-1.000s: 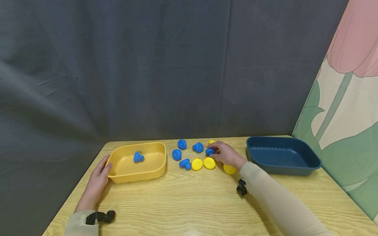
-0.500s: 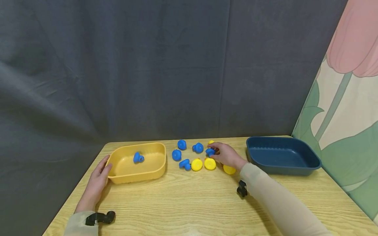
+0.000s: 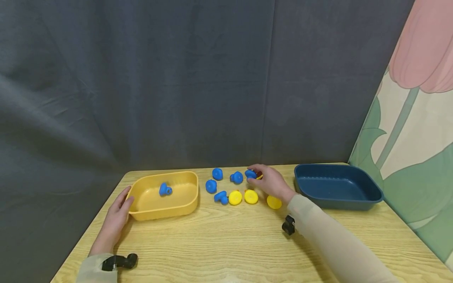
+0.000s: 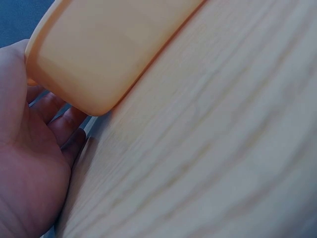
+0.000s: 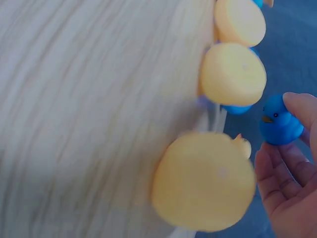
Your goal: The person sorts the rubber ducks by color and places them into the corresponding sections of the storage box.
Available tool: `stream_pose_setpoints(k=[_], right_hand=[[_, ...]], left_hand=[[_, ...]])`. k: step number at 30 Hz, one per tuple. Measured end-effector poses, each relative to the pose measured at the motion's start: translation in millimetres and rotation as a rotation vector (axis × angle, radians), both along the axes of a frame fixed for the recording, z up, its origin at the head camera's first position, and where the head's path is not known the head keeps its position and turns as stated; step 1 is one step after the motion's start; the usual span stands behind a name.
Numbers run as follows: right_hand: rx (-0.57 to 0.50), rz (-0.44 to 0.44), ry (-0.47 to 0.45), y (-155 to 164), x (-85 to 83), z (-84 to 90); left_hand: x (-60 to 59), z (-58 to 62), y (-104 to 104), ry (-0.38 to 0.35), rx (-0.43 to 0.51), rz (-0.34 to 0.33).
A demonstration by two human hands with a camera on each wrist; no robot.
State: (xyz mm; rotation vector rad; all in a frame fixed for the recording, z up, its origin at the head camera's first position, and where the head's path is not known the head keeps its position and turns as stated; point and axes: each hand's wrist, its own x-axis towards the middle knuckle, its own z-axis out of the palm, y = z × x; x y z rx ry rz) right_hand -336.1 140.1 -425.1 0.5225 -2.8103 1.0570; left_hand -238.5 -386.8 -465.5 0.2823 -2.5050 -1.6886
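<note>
My right hand [image 3: 270,181] pinches a small blue duck [image 3: 250,174] just above the table, behind the row of toys; in the right wrist view the blue duck [image 5: 280,121] sits at my fingertips [image 5: 300,106]. Yellow ducks [image 3: 251,196] and blue ducks [image 3: 221,196] lie loose in the table's middle. My left hand [image 3: 115,218] rests with straight fingers against the left end of the yellow tray [image 3: 191,204], which holds one blue duck [image 3: 164,189]. The left wrist view shows the tray's corner [image 4: 94,64] against my palm [image 4: 25,163].
A dark blue tray [image 3: 375,196] stands at the right, by my right forearm. A grey curtain hangs behind the table, and a flowered panel stands to the right. Bare wood [image 3: 219,243] stretches along the table's front.
My right hand has lifted the blue duck off the table and moved it slightly back and left. The left hand and yellow tray have not moved.
</note>
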Motion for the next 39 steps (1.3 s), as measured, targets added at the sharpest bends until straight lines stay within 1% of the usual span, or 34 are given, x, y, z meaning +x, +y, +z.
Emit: stream_pose_setpoints(k=[7,12,20,24,30,36,39], right_hand=[[-0.026,0.01,0.05,-16.1,9.1,14.3],[-0.059,0.047,0.085,-27.2,14.7,21.2],[-0.121,0.102,0.124,-47.4,21.5,30.3],[-0.136,0.13,0.125,-60.8,25.4,33.6],[-0.163,0.157,0.104,-82.9,31.0,34.1],[-0.171,0.205,0.095,-105.8,35.0,27.5],[-0.169,0.232,0.105,-117.8,37.0,24.9]], left_hand=[[1.9,0.2,-0.1,0.009,-0.002,-0.005],[1.9,-1.1,-0.6,0.01,-0.006,-0.003],[-2.1,-5.0,-2.9,0.002,-0.001,0.001],[-2.4,-5.8,-3.4,0.003,0.001,0.001],[-0.4,-3.8,-1.6,0.008,0.006,0.002],[1.6,-1.1,0.4,0.014,0.005,0.001],[1.4,-0.5,1.1,0.013,0.006,0.001]])
